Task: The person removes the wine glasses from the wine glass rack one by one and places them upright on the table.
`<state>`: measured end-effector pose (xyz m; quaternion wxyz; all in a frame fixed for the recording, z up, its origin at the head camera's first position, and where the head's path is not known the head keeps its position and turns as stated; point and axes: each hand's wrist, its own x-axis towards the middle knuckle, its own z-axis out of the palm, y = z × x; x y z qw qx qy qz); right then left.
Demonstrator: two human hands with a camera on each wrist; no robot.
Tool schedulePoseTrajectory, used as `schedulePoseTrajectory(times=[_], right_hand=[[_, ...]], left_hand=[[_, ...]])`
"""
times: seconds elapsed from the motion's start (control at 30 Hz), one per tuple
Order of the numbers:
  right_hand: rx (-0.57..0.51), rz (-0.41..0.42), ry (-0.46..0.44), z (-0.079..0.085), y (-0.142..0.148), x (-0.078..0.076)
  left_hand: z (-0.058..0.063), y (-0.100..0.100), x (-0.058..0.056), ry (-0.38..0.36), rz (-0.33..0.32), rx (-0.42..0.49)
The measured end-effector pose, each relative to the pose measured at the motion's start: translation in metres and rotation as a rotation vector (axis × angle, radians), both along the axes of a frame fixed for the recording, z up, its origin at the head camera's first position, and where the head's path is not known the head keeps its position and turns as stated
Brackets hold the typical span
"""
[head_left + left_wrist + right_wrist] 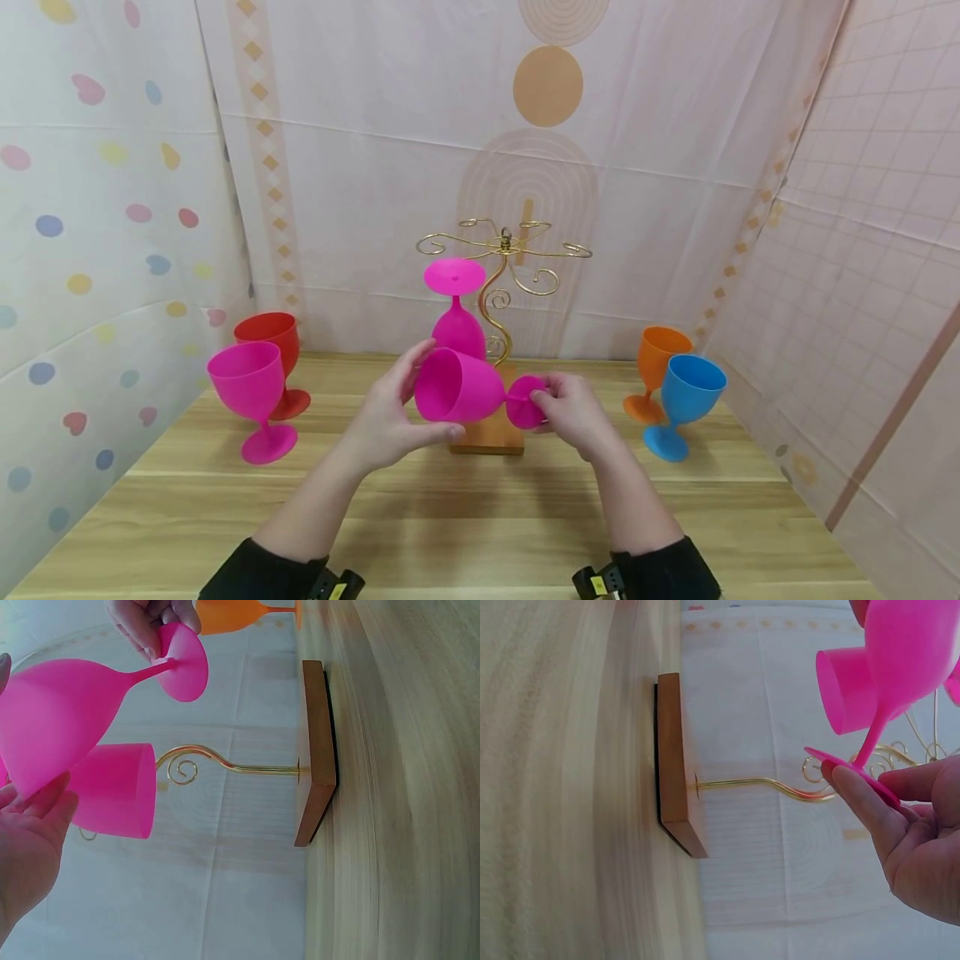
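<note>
A pink goblet (467, 388) lies tipped on its side in the air, its mouth towards the left. My left hand (389, 410) spans the bowl near the rim, thumb on the near side and fingers on the far side. At the other end, my right hand (576, 412) pinches the round foot (855, 774) between thumb and fingers. Behind it a second pink goblet (456, 321) hangs upside down by its foot from a gold wire rack (506, 248). The rack's curved stem rises from a wooden base (315, 754).
On the left of the wooden table (465, 533) stand a pink goblet (247, 385) and a red goblet (276, 337) behind it. To the right stand a blue goblet (686, 396) and an orange goblet (660, 354). Patterned curtains (375, 167) enclose the table's back and sides.
</note>
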<state>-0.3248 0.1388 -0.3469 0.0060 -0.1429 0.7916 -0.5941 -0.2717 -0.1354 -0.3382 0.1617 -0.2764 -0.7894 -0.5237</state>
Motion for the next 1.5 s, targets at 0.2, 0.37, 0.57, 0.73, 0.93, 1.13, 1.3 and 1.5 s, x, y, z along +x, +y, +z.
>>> schedulePoseTrajectory(times=[0.2,0.37,0.57,0.73,0.93,1.13,1.3,1.5], right_hand=[[-0.014,0.059,-0.016,-0.005,-0.006,0.001],[-0.022,0.088,-0.040,-0.006,-0.009,0.001],[-0.016,0.116,-0.064,-0.006,-0.010,0.003],[0.007,0.141,-0.043,-0.005,-0.010,0.003],[0.033,0.116,0.008,-0.001,-0.007,0.005],[0.086,0.048,0.126,0.004,0.000,0.003],[0.136,0.014,0.235,0.009,0.004,0.004],[0.140,0.007,0.265,0.011,0.003,0.007]], left_hand=[[0.000,0.000,0.000,-0.005,-0.019,0.047],[0.000,0.000,0.001,0.004,-0.012,0.066],[0.001,-0.001,0.003,0.014,-0.015,0.080],[0.004,-0.003,0.006,0.029,-0.022,0.089],[0.013,-0.007,0.011,0.059,-0.017,0.085],[0.024,-0.013,0.017,0.088,0.013,0.073],[0.031,-0.020,0.023,0.108,0.053,0.048],[0.039,-0.032,0.028,0.093,0.111,-0.018]])
